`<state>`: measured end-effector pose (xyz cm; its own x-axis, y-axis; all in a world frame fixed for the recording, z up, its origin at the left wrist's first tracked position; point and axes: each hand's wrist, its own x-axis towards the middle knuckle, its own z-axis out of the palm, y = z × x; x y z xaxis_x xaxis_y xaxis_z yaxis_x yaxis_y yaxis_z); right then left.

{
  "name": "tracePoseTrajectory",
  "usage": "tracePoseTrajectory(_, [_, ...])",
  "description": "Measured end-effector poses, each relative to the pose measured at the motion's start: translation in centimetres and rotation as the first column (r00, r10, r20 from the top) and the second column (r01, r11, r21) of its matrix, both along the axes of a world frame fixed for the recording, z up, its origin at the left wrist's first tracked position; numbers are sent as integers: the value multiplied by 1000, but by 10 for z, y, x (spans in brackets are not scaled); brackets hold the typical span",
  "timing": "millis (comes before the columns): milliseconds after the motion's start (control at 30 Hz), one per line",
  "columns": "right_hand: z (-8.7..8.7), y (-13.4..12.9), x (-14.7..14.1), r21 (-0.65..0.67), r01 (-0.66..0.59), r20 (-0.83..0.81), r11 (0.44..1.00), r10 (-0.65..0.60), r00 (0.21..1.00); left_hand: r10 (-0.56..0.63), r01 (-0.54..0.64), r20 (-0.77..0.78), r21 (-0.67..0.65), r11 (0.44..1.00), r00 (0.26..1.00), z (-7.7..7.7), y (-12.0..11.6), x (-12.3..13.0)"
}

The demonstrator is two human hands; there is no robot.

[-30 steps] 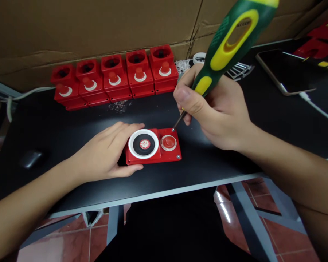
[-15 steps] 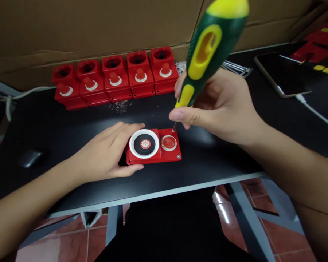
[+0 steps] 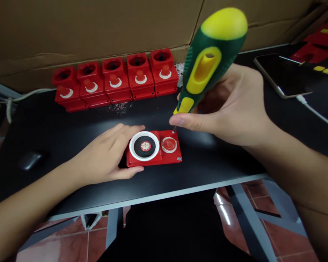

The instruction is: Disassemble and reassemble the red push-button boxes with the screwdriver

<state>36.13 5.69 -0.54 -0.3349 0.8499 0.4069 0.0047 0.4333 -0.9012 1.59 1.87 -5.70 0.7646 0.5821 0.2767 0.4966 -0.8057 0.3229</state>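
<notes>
Red plastic makes up the unit (image 3: 161, 155), which lies flat on the worktop (image 3: 210, 165) in front of the person, its white-ringed dial (image 3: 145, 146) to the left and its round button (image 3: 169, 144) to the right. The left hand (image 3: 113, 153) pinches the dial end, thumb along the near edge and fingers over the far side, seemingly to brace it against twisting while leaving the button end uncovered. The right hand (image 3: 229, 109) is closed around the lower part of a green-and-yellow screwdriver (image 3: 207, 71), thumb laid across the front near the collar; most of its fingers are hidden behind the handle. That low grip probably steadies the tip, which meets the screw (image 3: 173, 132) in the far right corner. Another screw (image 3: 179, 158) sits in the near right corner, clear of both hands.

Compared with a second ago, the screwdriver stands steeper: its handle leaned farther right and ran out of the top of the view, whereas now the yellow end cap shows whole. The right thumb has come lower, covering more of the shank. The left hand and unit keep almost the same place.
</notes>
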Motion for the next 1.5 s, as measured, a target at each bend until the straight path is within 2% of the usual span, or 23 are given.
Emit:
tracePoseTrajectory(167, [2, 1, 1, -29, 17, -14, 999, -17, 1000, 7, -7, -4, 29, 1000, 1000, 3, 0, 2])
tracePoseTrajectory(300, [9, -1, -3, -70, 10, -86, 997, -16, 996, 17, -17, -10, -30, 999, 1000, 7, 0, 3])
tracePoseTrajectory(500, [17, -8, -3, -102, 66, -58, 993, -72, 996, 28, -28, 0, -92, 995, 1000, 10, 0, 4])
tracePoseTrajectory(1000, [23, -11, 0, -110, -109, -77, 988, 101, 992, 56, -59, -20, -129, 990, 998, 10, 0, 3])
tracePoseTrajectory(1233, [18, -1, -1, 62, 19, 54, 998, -22, 998, 55, -59, -42, -107, 992, 998, 11, 0, 3])
tracePoseTrajectory(1400, [20, -4, -5, -11, 126, 78, 992, -125, 989, 57, -61, -42, -115, 991, 997, 12, 1, 2])
tracePoseTrajectory(1500, [22, -7, -6, -10, 150, 50, 989, -149, 988, 58, -64, -47, -128, 990, 997, 12, 1, 2])
